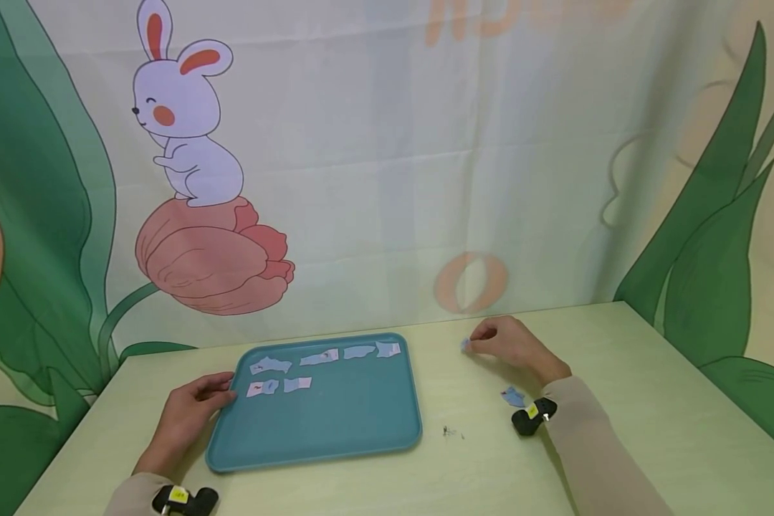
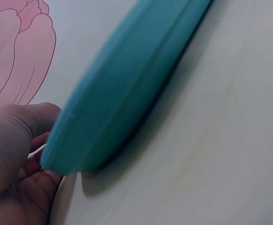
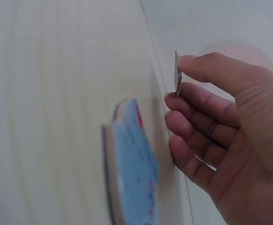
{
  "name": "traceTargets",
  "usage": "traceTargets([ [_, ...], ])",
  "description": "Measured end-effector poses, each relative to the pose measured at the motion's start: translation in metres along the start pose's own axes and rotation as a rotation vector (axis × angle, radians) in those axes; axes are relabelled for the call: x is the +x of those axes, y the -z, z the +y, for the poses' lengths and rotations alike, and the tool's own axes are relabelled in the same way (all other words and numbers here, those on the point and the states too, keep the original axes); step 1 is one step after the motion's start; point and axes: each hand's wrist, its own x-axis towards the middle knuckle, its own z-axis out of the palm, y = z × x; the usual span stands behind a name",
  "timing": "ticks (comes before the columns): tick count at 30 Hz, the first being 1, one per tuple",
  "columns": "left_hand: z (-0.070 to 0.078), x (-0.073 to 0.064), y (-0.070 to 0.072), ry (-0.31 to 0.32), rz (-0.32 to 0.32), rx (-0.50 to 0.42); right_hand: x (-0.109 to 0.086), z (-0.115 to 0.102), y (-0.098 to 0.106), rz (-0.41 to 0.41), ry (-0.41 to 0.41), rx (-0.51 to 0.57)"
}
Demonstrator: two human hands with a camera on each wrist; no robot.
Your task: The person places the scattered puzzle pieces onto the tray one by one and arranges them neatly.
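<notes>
At the tray's left edge, my left hand (image 1: 193, 416) grips the rim, with the thumb on top and the fingers curled beneath in the left wrist view. The blue-green tray (image 1: 316, 426) lies on the table and bears several jagged light-blue card pieces (image 1: 271, 365) in two rows, some with pinkish-white ends. To the right of the tray, my right hand (image 1: 512, 347) pinches a small thin card piece (image 3: 178, 77) between thumb and fingertips. Edge-on in the right wrist view, that piece shows little of its face. Nearer the right wrist lies another light-blue card piece (image 1: 512, 396) with coloured marks.
Small dark specks (image 1: 451, 431) lie on the pale table (image 1: 490, 473) just right of the tray. Behind the table hangs a printed cloth (image 1: 361, 179) with a rabbit and flower. Each wrist wears a small black device (image 1: 534, 417).
</notes>
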Motion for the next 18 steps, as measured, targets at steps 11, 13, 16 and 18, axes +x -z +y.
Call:
traceTargets([
  [11,-0.002,0.0,0.0,-0.004,0.005,-0.008,0.002,-0.007,-0.005,0.06,0.101,0.044],
  [13,-0.003,0.001,0.0,-0.006,0.005,-0.014,0.003,-0.01,-0.008,0.073,0.137,0.046],
  [16,-0.004,0.001,0.0,-0.006,0.004,-0.025,0.005,-0.017,-0.015,0.091,0.182,0.054],
  [18,-0.004,0.001,-0.001,-0.007,0.0,-0.033,0.006,-0.023,-0.02,0.093,0.22,0.062],
])
